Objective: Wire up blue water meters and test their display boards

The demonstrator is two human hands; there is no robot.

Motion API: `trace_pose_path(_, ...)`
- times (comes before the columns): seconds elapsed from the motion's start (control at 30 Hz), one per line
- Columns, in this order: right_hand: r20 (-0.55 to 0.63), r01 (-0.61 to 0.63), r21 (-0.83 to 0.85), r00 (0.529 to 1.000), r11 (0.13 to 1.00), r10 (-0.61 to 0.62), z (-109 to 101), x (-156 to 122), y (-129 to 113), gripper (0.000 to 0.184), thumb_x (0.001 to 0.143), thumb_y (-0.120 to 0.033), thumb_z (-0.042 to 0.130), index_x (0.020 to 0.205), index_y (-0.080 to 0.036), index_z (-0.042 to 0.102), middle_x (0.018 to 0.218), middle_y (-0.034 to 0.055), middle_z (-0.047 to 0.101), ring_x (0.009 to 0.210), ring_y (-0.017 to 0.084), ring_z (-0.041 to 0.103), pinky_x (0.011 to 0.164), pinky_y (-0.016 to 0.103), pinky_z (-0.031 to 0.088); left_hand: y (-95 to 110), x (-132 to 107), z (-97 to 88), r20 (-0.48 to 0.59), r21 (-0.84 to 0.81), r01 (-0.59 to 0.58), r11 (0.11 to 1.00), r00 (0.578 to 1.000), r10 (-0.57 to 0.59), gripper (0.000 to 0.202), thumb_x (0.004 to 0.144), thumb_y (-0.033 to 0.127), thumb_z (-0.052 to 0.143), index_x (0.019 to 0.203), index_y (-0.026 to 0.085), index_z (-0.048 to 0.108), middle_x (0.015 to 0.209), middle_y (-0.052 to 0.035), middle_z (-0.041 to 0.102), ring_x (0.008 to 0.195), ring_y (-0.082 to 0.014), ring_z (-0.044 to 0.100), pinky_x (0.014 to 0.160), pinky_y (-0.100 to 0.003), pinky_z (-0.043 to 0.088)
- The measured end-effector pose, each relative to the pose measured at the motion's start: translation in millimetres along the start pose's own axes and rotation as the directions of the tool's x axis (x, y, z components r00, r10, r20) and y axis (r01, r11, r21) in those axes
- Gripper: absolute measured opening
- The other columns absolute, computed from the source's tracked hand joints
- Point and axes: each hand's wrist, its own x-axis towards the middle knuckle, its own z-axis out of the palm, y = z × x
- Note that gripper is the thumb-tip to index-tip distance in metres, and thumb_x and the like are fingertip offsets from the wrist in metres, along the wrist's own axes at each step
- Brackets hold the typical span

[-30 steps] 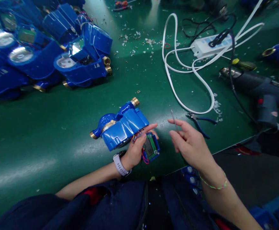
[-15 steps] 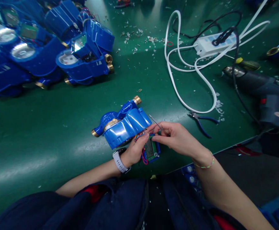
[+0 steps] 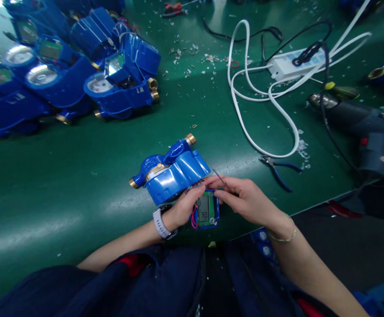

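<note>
A blue water meter (image 3: 175,176) with brass threaded ends lies on its side on the green table. Close beside it, my left hand (image 3: 189,203) is closed on a small display module (image 3: 205,210), a green circuit board with a grey screen in a blue case. Red wires (image 3: 194,218) loop out at the module's left edge. My right hand (image 3: 244,197) pinches a thin metal rod, perhaps a screwdriver (image 3: 223,181), its tip pointing up and left. Fingers of that hand also touch the module's upper right edge. The rod's handle end is hidden in the palm.
Several blue meters (image 3: 122,88) crowd the back left. A white power strip (image 3: 294,63) with looped cable (image 3: 241,119) lies at the back right. Cutting pliers (image 3: 279,171) and a heat gun (image 3: 360,119) are on the right. Small scraps (image 3: 195,59) litter the table.
The display module has turned and tilted so its screen faces up more. The rod's tip has moved slightly right and down. My right hand has shifted a little to the right.
</note>
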Motion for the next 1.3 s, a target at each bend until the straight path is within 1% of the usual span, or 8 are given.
trace_pose_path(0.17,-0.235,-0.097,0.627,0.923,0.773,0.306,21,-27,-7,0.021,0.094,-0.041,0.039,0.101,-0.023,0.046,0.055,-0.0089,0.031,0.039,0.009,0.028,0.040,0.021,0.027,11,-10,0.1,0.104,-0.195,0.188,0.963,0.980,-0.171,0.061,0.091,0.056,0.045,0.139,0.019,0.048,0.085,-0.0069,0.069,0.072,-0.0171,0.063,0.067,-0.029,0.048)
trace_pose_path(0.3,-0.064,-0.212,0.723,0.927,0.657,0.370,42,-66,1,0.027,0.087,-0.040,0.048,0.108,-0.023,0.048,0.074,-0.0015,0.047,0.050,0.011,0.045,0.048,0.024,0.041,17,-22,-2.5,0.163,-0.276,0.303,0.912,0.950,-0.266,0.061,0.089,0.058,0.049,0.135,0.020,0.051,0.085,-0.0075,0.069,0.076,-0.0174,0.063,0.071,-0.029,0.047)
trace_pose_path(0.43,-0.040,-0.252,0.480,0.951,0.840,0.308,38,-96,12,0.047,0.096,-0.043,0.046,0.141,-0.031,0.038,0.085,0.0011,0.058,0.054,0.011,0.053,0.051,0.023,0.046,19,-32,-8.2,0.249,-0.257,0.376,0.890,0.916,-0.315,0.061,0.089,0.060,0.047,0.132,0.018,0.055,0.087,-0.0091,0.069,0.077,-0.0177,0.063,0.070,-0.028,0.046)
trace_pose_path(0.57,-0.144,-0.161,-0.176,0.980,0.971,0.136,4,-103,-1,0.042,0.100,-0.034,0.043,0.142,-0.034,0.045,0.086,0.0020,0.062,0.066,0.012,0.060,0.055,0.020,0.050,20,-37,-12.3,0.256,-0.222,0.394,0.892,0.906,-0.337,0.062,0.090,0.059,0.043,0.125,0.011,0.061,0.086,-0.0114,0.068,0.077,-0.0192,0.062,0.071,-0.029,0.046)
trace_pose_path(0.67,0.047,0.049,-0.495,0.998,0.868,-0.030,-18,-100,-21,0.039,0.099,-0.025,0.045,0.136,-0.035,0.052,0.091,0.0010,0.065,0.081,0.012,0.065,0.068,0.019,0.053,21,-38,-13.0,0.263,-0.237,0.409,0.881,0.900,-0.347,0.060,0.090,0.059,0.044,0.121,0.011,0.064,0.088,-0.0114,0.069,0.079,-0.0186,0.061,0.071,-0.028,0.045)
trace_pose_path(0.8,0.180,0.203,-0.663,0.978,0.721,-0.109,-27,-91,-39,0.038,0.100,-0.022,0.040,0.136,-0.030,0.050,0.088,0.0006,0.064,0.072,0.011,0.066,0.059,0.018,0.052,21,-37,-12.4,0.278,-0.255,0.436,0.863,0.888,-0.366,0.059,0.086,0.060,0.050,0.118,0.013,0.066,0.090,-0.0102,0.068,0.081,-0.0178,0.062,0.073,-0.027,0.046)
trace_pose_path(1.03,0.312,0.359,-0.796,0.933,0.488,-0.177,-26,-73,-51,0.038,0.096,-0.013,0.030,0.120,-0.021,0.060,0.085,0.0032,0.061,0.055,0.012,0.062,0.042,0.020,0.047,24,-34,-10.8,0.241,-0.214,0.402,0.890,0.905,-0.351,0.058,0.085,0.062,0.053,0.115,0.014,0.067,0.087,-0.0073,0.067,0.078,-0.0153,0.060,0.070,-0.025,0.044)
trace_pose_path(1.3,0.351,0.429,-0.859,0.891,0.281,-0.288,-26,-62,-62,0.041,0.085,-0.005,0.034,0.108,-0.019,0.065,0.086,0.0074,0.067,0.065,0.017,0.065,0.052,0.026,0.050,21,-35,-12.5,0.233,-0.175,0.391,0.903,0.908,-0.349,0.059,0.087,0.062,0.050,0.115,0.013,0.066,0.088,-0.0082,0.067,0.079,-0.0168,0.061,0.072,-0.027,0.044)
